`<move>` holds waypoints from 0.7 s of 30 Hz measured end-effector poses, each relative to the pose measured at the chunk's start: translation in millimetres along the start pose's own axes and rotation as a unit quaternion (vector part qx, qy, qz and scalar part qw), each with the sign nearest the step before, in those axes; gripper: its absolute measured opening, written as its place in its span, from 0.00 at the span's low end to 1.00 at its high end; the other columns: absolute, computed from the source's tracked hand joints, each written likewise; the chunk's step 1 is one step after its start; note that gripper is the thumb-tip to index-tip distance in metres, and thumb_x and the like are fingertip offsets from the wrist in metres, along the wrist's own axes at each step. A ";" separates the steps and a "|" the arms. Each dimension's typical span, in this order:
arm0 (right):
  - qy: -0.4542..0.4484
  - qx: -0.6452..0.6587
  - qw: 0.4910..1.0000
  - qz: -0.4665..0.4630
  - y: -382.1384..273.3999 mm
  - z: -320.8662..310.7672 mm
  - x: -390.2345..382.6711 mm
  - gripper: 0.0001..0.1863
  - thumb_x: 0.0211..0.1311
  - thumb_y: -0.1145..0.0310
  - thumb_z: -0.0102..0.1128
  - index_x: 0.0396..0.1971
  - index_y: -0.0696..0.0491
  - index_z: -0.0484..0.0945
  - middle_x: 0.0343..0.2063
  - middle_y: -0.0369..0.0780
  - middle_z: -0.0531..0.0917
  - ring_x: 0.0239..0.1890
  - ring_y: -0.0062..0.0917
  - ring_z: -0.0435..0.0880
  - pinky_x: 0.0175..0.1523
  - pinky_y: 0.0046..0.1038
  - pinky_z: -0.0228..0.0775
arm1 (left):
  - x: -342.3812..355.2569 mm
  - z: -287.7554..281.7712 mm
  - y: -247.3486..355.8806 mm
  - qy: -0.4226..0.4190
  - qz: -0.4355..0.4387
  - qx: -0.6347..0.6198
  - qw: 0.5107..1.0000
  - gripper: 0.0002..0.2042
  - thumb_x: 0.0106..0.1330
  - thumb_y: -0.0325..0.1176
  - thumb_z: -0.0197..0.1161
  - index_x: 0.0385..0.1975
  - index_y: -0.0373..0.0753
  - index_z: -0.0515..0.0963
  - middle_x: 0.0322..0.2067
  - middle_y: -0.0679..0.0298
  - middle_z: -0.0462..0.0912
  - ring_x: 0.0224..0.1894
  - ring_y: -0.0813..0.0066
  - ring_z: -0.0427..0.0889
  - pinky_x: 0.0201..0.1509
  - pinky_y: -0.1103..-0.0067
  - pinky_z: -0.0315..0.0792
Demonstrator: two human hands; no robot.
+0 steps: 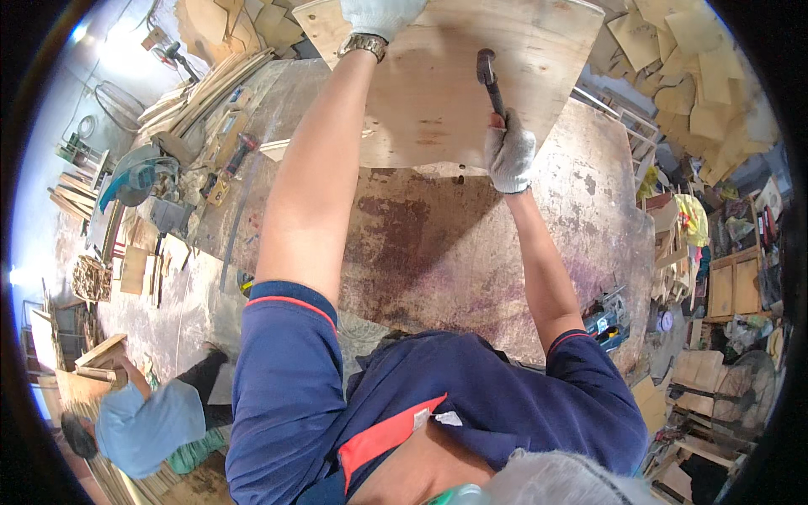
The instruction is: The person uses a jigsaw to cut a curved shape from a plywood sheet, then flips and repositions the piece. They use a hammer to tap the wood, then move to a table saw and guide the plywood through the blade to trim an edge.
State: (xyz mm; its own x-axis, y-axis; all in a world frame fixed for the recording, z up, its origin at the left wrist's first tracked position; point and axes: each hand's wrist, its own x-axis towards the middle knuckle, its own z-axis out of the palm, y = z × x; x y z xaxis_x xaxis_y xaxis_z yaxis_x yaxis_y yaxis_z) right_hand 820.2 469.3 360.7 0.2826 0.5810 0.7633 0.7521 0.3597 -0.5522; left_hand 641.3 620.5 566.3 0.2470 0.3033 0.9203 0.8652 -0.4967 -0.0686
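Observation:
A large plywood panel (421,101) stands tilted over the worktable, its near edge low and its far part running out of the top of the view. My left hand (383,13), in a white knit glove with a metal watch at the wrist, lies against the panel's upper left part; its fingers are cut off by the frame. In a similar glove, my right hand (511,156) is wrapped round the handle of a hammer (494,84). The hammer's dark head is over the panel's face, right of its middle; whether it touches is unclear.
Beneath spreads a worn, stained worktable (421,261). A power tool (608,320) sits at its right edge, a red drill (246,145) at the left. Beyond are a miter saw (139,178), a fan (741,391) and wood offcuts (703,84). Another person (156,421) bends at lower left.

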 end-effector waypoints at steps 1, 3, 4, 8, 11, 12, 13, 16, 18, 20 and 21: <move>-0.022 -0.005 1.000 0.018 4.1 3.2 -5.0 0.22 0.78 0.54 0.50 0.35 0.59 0.78 0.17 0.50 0.79 0.18 0.43 0.81 0.23 0.38 0.69 | -1.2 0.2 0.2 0.009 0.006 -0.002 1.000 0.17 0.61 0.49 0.59 0.18 0.46 0.82 0.20 0.54 0.84 0.23 0.54 0.84 0.28 0.61 0.77; -0.055 -0.031 0.997 0.036 22.5 7.9 -5.4 0.19 0.77 0.56 0.52 0.37 0.59 0.78 0.18 0.50 0.80 0.19 0.42 0.82 0.22 0.38 0.70 | -2.5 1.8 0.8 0.015 0.019 0.021 0.999 0.16 0.61 0.49 0.60 0.18 0.46 0.82 0.20 0.55 0.84 0.23 0.55 0.84 0.29 0.61 0.77; -0.080 -0.082 0.993 -0.003 30.4 10.3 -18.1 0.20 0.77 0.56 0.51 0.33 0.59 0.78 0.17 0.51 0.79 0.20 0.45 0.82 0.23 0.39 0.71 | -3.9 2.2 0.6 0.008 0.022 0.016 1.000 0.16 0.61 0.49 0.61 0.18 0.46 0.82 0.20 0.55 0.84 0.23 0.55 0.84 0.28 0.62 0.77; -0.142 -0.111 0.980 0.089 63.1 22.5 -81.4 0.25 0.76 0.53 0.47 0.28 0.59 0.80 0.21 0.56 0.81 0.28 0.53 0.84 0.31 0.46 0.74 | -2.9 3.0 0.8 -0.005 0.015 0.020 1.000 0.17 0.61 0.50 0.61 0.18 0.46 0.83 0.20 0.55 0.84 0.24 0.54 0.85 0.29 0.61 0.78; -0.181 -0.121 0.952 0.217 83.3 19.5 -121.3 0.27 0.75 0.50 0.47 0.29 0.60 0.81 0.24 0.58 0.82 0.31 0.54 0.84 0.34 0.49 0.75 | -1.7 4.6 1.0 0.011 0.014 0.016 1.000 0.17 0.62 0.51 0.61 0.18 0.46 0.83 0.20 0.55 0.84 0.23 0.54 0.85 0.28 0.61 0.78; -0.181 -0.117 0.947 0.240 86.3 17.0 -124.7 0.28 0.75 0.49 0.47 0.30 0.60 0.82 0.25 0.58 0.83 0.31 0.55 0.84 0.35 0.49 0.75 | -0.8 5.8 1.2 0.017 0.009 0.028 0.999 0.18 0.62 0.52 0.61 0.17 0.47 0.83 0.19 0.55 0.83 0.22 0.54 0.84 0.27 0.61 0.77; -0.183 -0.122 0.933 0.283 85.3 12.3 -127.1 0.28 0.74 0.48 0.47 0.30 0.60 0.82 0.26 0.58 0.83 0.32 0.55 0.84 0.36 0.49 0.75 | -2.2 6.6 1.5 0.019 0.011 0.034 0.999 0.18 0.62 0.52 0.60 0.17 0.47 0.83 0.18 0.55 0.83 0.22 0.54 0.84 0.27 0.61 0.77; -0.153 -0.060 0.961 0.222 70.3 -7.9 -114.0 0.20 0.74 0.55 0.53 0.35 0.59 0.80 0.20 0.54 0.81 0.28 0.52 0.84 0.32 0.43 0.74 | 0.1 8.9 0.8 0.028 0.019 0.048 0.998 0.20 0.63 0.53 0.60 0.16 0.47 0.83 0.18 0.55 0.83 0.21 0.54 0.84 0.26 0.61 0.77; -0.101 -0.005 0.986 0.134 59.1 -21.2 -102.9 0.14 0.73 0.61 0.56 0.39 0.58 0.78 0.16 0.51 0.77 0.23 0.47 0.82 0.29 0.38 0.70 | 1.2 10.0 0.9 0.033 0.022 0.048 0.998 0.21 0.64 0.54 0.60 0.15 0.47 0.83 0.18 0.55 0.83 0.21 0.54 0.84 0.25 0.61 0.77; -0.055 0.020 0.993 0.105 60.8 -25.5 -95.3 0.14 0.74 0.61 0.55 0.39 0.58 0.77 0.17 0.51 0.77 0.23 0.47 0.82 0.28 0.39 0.69 | 2.3 10.5 2.0 0.021 0.011 0.071 0.997 0.23 0.65 0.55 0.59 0.15 0.47 0.83 0.17 0.54 0.83 0.21 0.54 0.84 0.25 0.62 0.77; -0.030 0.041 0.996 0.073 66.9 -23.4 -95.9 0.14 0.74 0.61 0.55 0.39 0.58 0.77 0.17 0.51 0.77 0.23 0.48 0.82 0.28 0.39 0.69 | 3.5 10.7 2.8 0.014 0.007 0.082 0.996 0.23 0.66 0.56 0.59 0.15 0.47 0.82 0.17 0.54 0.83 0.21 0.54 0.84 0.25 0.62 0.76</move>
State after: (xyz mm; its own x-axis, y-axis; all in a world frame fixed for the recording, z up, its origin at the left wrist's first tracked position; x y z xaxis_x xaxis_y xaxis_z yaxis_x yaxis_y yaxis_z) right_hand 857.3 420.6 258.4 0.3469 0.6732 0.6530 0.6540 0.3255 -0.6829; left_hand 649.2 628.9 565.3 0.2493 0.2733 0.9291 0.9221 -0.3600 -0.1415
